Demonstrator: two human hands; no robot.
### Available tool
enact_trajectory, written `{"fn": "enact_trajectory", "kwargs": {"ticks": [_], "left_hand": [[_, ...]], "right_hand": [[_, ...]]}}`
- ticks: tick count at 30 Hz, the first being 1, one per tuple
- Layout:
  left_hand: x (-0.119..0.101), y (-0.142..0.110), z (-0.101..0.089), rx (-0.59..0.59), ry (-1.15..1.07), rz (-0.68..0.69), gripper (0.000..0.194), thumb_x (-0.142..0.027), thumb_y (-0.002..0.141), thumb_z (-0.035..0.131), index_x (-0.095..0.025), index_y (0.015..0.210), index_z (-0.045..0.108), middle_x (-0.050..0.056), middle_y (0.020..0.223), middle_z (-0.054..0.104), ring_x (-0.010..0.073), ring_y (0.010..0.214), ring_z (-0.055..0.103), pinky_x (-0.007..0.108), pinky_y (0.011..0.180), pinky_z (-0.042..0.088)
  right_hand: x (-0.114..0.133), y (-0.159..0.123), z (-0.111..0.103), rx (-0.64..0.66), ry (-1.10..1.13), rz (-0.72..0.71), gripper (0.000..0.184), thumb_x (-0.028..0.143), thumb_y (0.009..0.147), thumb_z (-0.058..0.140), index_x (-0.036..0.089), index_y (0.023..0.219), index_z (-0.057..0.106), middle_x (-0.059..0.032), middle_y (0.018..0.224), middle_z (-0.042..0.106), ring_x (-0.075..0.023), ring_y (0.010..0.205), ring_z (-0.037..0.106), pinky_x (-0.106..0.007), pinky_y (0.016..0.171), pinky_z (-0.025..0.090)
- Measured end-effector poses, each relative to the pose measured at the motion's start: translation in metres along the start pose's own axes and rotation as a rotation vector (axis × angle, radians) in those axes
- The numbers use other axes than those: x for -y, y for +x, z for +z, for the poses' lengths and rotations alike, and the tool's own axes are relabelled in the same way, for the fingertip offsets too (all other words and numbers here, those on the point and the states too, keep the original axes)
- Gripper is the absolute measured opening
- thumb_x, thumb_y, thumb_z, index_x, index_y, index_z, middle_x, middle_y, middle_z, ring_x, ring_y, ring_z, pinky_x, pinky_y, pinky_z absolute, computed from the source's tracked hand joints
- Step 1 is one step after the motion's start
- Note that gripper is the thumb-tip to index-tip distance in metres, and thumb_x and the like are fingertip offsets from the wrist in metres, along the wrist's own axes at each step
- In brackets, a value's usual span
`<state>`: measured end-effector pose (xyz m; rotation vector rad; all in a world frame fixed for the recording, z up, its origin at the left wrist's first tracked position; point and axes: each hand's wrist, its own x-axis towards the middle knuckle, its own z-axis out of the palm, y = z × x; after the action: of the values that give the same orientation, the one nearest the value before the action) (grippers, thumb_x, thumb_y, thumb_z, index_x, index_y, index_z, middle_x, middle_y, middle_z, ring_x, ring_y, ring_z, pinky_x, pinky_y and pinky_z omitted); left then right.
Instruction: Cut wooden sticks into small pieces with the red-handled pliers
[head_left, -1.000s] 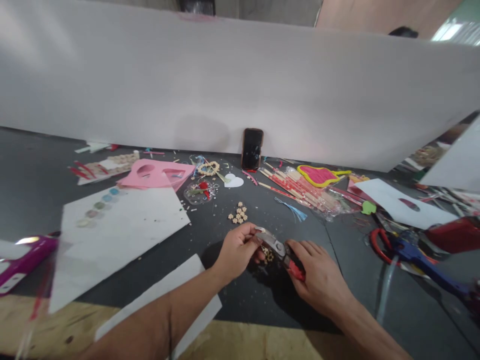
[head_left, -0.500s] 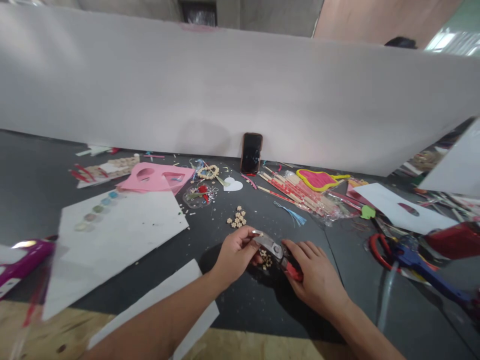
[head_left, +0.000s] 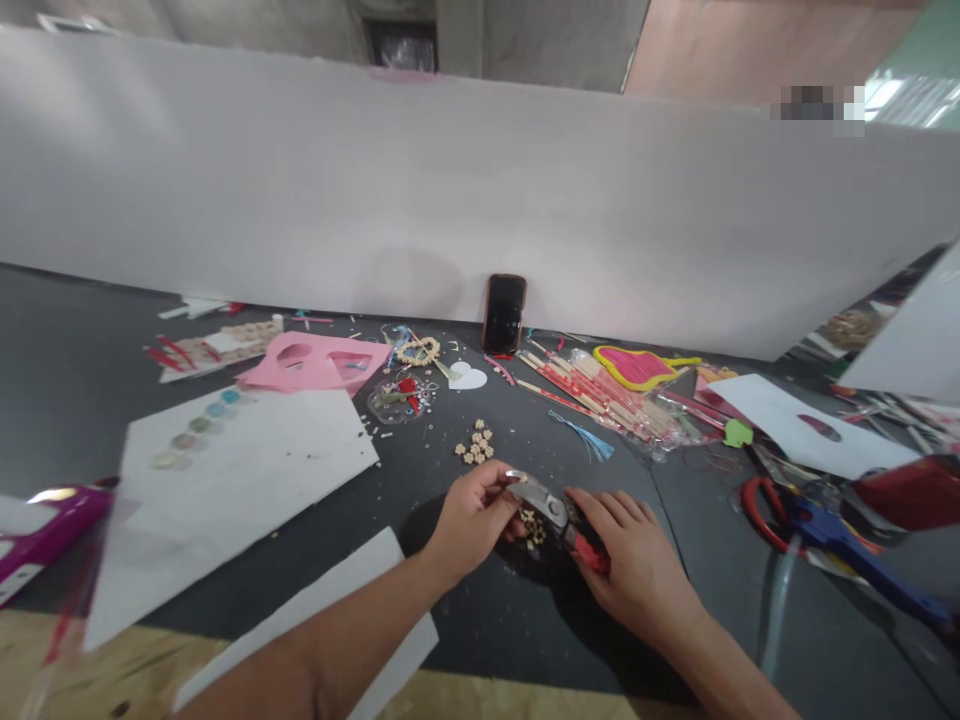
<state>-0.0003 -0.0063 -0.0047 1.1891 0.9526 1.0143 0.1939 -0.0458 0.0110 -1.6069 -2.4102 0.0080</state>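
Note:
My right hand (head_left: pixel 636 548) is wrapped around the red handles of a pair of pruning shears (head_left: pixel 545 503), whose metal jaws point left. At the tips of the jaws, my left hand (head_left: pixel 474 515) is closed in a pinch. Whatever is between its fingers is too small and covered to make out. Just beyond my left hand lies a small heap of flower-shaped wooden pieces (head_left: pixel 477 443). Under the shears sits a second cluster of small pale wooden bits (head_left: pixel 533 528), partly hidden by the jaws and my fingers.
A phone (head_left: pixel 504 313) leans against the white partition (head_left: pixel 480 190). White board (head_left: pixel 247 500) and pink cut-out paper (head_left: pixel 300 362) lie left. Red-striped sticks (head_left: pixel 600 395), a blue tassel (head_left: pixel 585 437) and a blue-and-red tool (head_left: pixel 832 545) lie right. A purple device (head_left: pixel 56 530) sits far left.
The view has tilted up slightly, so everything sits a little lower. Both hands keep nearly the same place and grip at the shears.

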Motion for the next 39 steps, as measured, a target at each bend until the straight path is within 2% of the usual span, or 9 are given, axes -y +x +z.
{"fn": "enact_trajectory", "kwargs": {"ticks": [24,33,39], "left_hand": [[-0.0045,0.0003,0.0011,-0.019,0.016,-0.005,0.006,-0.019,0.072,0.052,-0.015,0.076,0.053,-0.003,0.054,0.055,0.0092,0.044,0.054,0.019,0.042,0.043],[-0.0038,-0.0001,0.0013,-0.009,-0.016,-0.012,0.012,-0.025,0.073,0.056,-0.015,0.078,0.054,-0.002,0.059,0.058,0.0084,0.045,0.054,0.019,0.043,0.044],[-0.0063,0.0,0.0015,-0.017,-0.007,-0.05,0.009,-0.024,0.073,0.054,-0.015,0.075,0.056,-0.004,0.052,0.055,0.0085,0.043,0.053,0.018,0.042,0.043]], "right_hand": [[-0.0029,0.0012,0.0011,0.047,0.006,-0.005,0.044,0.025,0.077,0.049,0.019,0.121,0.046,-0.0094,0.11,0.058,-0.0246,0.096,0.05,-0.04,0.082,0.037],[-0.0018,-0.0006,0.0017,0.038,0.023,-0.001,0.05,0.017,0.073,0.047,0.018,0.123,0.043,-0.0102,0.112,0.056,-0.0235,0.099,0.049,-0.039,0.084,0.036],[-0.0012,0.0001,0.0008,0.041,-0.005,-0.019,0.054,0.017,0.074,0.046,0.018,0.127,0.04,-0.0113,0.115,0.055,-0.0243,0.1,0.049,-0.04,0.084,0.037]]}}
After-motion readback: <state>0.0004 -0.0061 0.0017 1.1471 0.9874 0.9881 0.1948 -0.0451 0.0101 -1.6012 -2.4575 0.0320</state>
